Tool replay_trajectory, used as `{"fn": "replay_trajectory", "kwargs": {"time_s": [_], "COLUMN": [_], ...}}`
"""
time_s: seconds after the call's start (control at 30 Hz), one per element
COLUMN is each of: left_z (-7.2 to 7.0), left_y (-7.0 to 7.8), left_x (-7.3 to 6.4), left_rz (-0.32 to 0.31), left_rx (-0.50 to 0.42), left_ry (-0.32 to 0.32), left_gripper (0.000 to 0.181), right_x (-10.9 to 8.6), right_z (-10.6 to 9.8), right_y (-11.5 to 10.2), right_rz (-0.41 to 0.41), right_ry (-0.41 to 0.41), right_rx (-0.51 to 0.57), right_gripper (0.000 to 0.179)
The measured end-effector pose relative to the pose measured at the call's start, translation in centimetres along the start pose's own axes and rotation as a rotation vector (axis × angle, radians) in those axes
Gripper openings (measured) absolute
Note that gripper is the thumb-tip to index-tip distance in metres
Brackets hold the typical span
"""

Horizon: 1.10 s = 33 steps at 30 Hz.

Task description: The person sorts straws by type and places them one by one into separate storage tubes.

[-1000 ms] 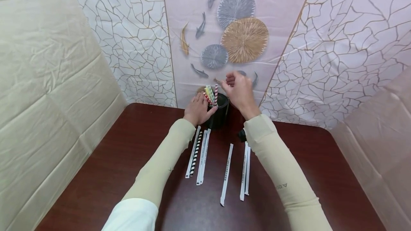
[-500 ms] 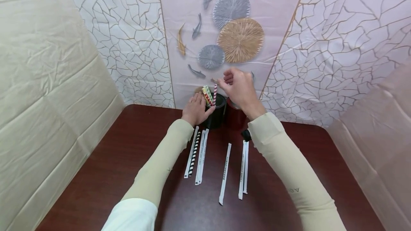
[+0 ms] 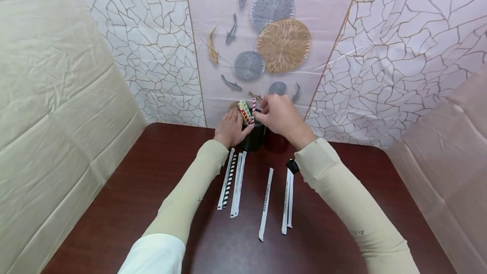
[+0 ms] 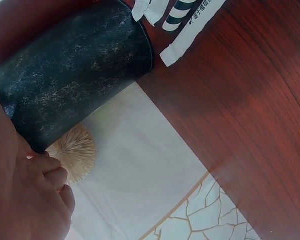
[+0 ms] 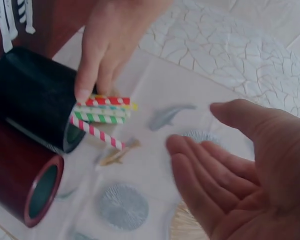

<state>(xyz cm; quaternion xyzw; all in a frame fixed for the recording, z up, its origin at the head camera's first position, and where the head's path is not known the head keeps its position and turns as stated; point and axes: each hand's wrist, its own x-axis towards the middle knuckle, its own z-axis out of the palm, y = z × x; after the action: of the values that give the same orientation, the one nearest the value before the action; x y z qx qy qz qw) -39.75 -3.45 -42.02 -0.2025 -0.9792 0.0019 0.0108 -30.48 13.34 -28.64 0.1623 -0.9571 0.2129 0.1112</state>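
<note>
The left hand [image 3: 229, 129] holds the dark cylindrical cup [image 3: 253, 138] at its rim, with the thumb on the near side. In the left wrist view the fingers [image 4: 55, 175] bend at the cup's mouth. Several striped paper straws, among them a red-and-white straw [image 5: 115, 101] and a green-and-white straw [image 5: 106, 118], stand bunched in the cup beside the left hand. Apart from them leans a pink-and-white straw [image 5: 104, 136]. Over the cup's right side, the right hand [image 3: 282, 115] has its thumb and fingers spread apart, with nothing between them in the right wrist view.
A dark red cup [image 5: 26, 172] stands against the dark cup, partly hidden under the right hand in the head view. On the brown table [image 3: 171, 181] lie a black-and-white straw [image 3: 229, 181] and several paper-wrapped straws [image 3: 266, 204]. A patterned cloth [image 3: 236, 12] hangs behind.
The right hand, raised above the cups before, has come down and left toward the dark cup's mouth. The left hand has stayed at the rim.
</note>
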Motion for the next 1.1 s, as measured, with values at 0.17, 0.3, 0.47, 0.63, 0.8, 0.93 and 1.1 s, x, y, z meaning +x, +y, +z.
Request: {"fn": "replay_trajectory", "kwargs": {"time_s": [0.17,0.3,0.47,0.63,0.8,0.93,1.1], "left_z": [-0.1,-0.2,-0.3,-0.2,-0.1,-0.1,-0.1], "left_y": [0.0,0.0,-0.1,-0.1,0.0,0.1,0.1], "left_x": [-0.1,-0.2,-0.2,-0.2,-0.1,-0.1,-0.2], "left_rz": [0.005,0.003,-0.007,-0.002,-0.001,0.003,0.006], "left_rx": [0.01,0.007,-0.012,-0.003,-0.004,0.003,0.004], "left_ry": [-0.004,-0.006,-0.004,0.007,0.0,0.002,0.002], "left_gripper": [0.087,0.086,0.087,0.086,0.087,0.087,0.088], "right_x": [-0.4,-0.7,-1.0,-1.6,-2.2,-2.7,-3.3], "right_z": [1.4,2.8,5.2,7.6,10.0,12.0,14.5], "right_y": [0.1,0.2,0.6,0.7,0.5,0.5,0.8], "right_rz": [0.03,0.048,0.06,0.074,0.084,0.095,0.108], "right_ry": [-0.133,-0.21,-0.284,-0.339,-0.384,-0.393,-0.39], "right_rx": [-0.036,-0.041,-0.015,0.021,0.067,0.112,0.154], "right_gripper": [0.03,0.026,0.041,0.034,0.04,0.044,0.034]}}
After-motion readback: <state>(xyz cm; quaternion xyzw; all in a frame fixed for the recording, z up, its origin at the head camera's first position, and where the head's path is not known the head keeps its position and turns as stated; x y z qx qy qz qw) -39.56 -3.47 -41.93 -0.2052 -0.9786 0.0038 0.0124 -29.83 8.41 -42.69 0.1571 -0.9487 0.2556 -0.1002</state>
